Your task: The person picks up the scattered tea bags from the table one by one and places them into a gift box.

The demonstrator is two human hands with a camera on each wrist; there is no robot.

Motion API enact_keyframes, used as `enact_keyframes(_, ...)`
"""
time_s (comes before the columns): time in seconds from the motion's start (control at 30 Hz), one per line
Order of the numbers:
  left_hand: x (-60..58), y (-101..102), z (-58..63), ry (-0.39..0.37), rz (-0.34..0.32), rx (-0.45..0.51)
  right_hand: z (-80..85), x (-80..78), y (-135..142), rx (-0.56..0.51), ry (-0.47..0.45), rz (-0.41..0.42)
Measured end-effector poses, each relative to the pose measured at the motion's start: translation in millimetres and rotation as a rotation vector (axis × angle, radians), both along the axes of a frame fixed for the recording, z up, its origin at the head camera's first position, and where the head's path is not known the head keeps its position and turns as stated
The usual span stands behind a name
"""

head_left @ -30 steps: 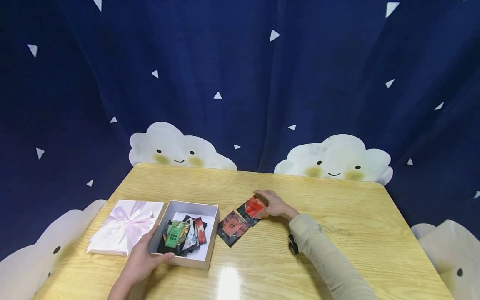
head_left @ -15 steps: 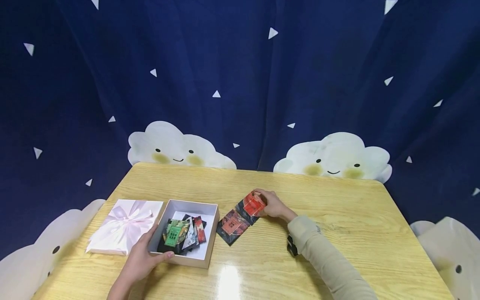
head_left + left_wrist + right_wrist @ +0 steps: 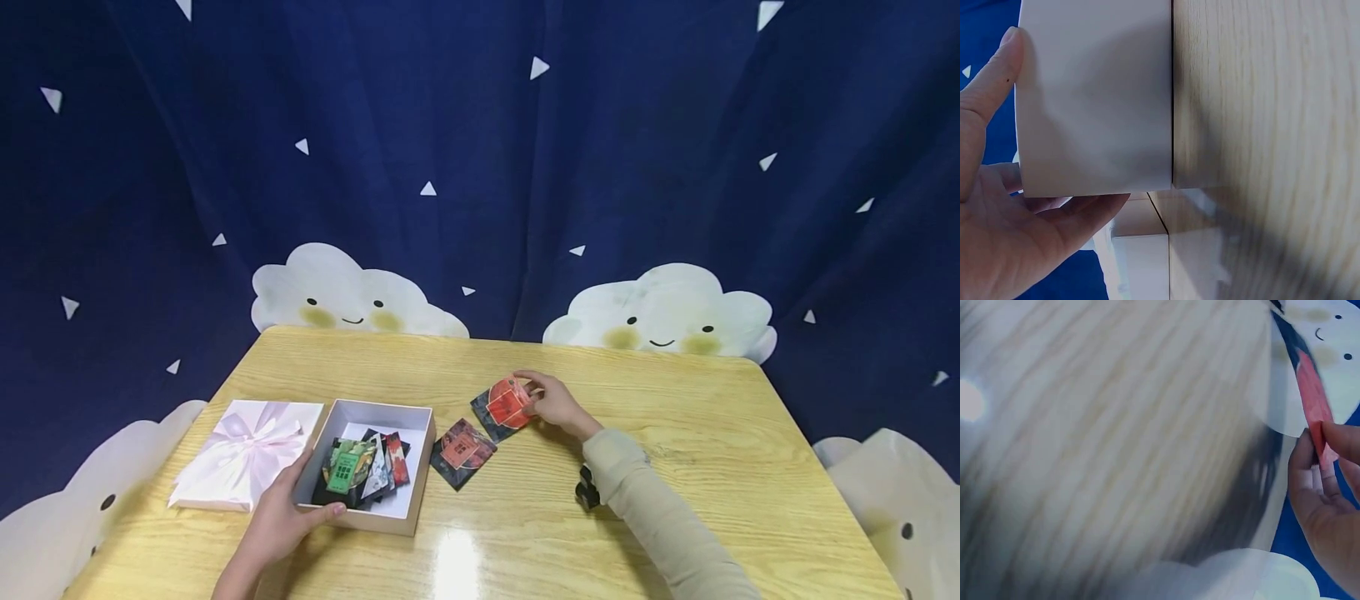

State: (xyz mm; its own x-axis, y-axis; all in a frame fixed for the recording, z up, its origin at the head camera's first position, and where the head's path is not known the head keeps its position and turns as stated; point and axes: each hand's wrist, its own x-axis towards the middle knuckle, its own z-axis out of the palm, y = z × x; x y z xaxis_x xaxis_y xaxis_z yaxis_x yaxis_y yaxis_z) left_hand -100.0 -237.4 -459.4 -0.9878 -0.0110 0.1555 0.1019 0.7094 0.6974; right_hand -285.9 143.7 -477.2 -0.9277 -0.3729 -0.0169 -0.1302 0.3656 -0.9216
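Note:
My right hand (image 3: 558,406) pinches a flat square red-and-black packet (image 3: 504,404) between thumb and fingers. In the right wrist view that packet (image 3: 1314,394) is seen nearly edge-on, tilted over the table. Just nearer lies a dark packet (image 3: 462,452) with a reddish label. My left hand (image 3: 279,518) grips the near left corner of an open white box (image 3: 414,502), thumb at the near wall's rim. In the left wrist view the box's outer wall (image 3: 1097,106) fills the middle, with fingers round its corner. Inside lie several packets, a green-labelled one (image 3: 348,469) on top.
A white lid (image 3: 217,479) with a pale pink ribbon bow (image 3: 251,442) lies left of the box. A small black object (image 3: 587,487) is partly hidden by my right sleeve (image 3: 652,508). The wooden table (image 3: 720,442) ends before a dark blue curtain (image 3: 420,125).
The red-and-black packet in my right hand has moved up and away from the dark packet, opening a gap between them. My left hand keeps its grip on the box.

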Motion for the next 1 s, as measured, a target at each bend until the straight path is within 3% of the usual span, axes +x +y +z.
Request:
enact_keyframes(0.2,1.2,0.0,0.5,-0.019,0.003,0.0,20.5,11.0,1.8,-0.091,-0.038,-0.022)
enact_keyframes(0.4,0.2,-1.0,-0.3,-0.009,-0.002,-0.003,12.5,3.7,9.1,-0.063,-0.022,-0.105)
enact_keyframes(0.6,-0.2,-1.3,-0.8,-0.009,-0.004,-0.01,11.9,3.0,14.0,-0.042,-0.006,-0.12)
enact_keyframes(1.0,-0.1,-1.2,-0.6,0.005,-0.006,-0.016,26.9,7.4,9.0,-0.16,-0.097,-0.125)
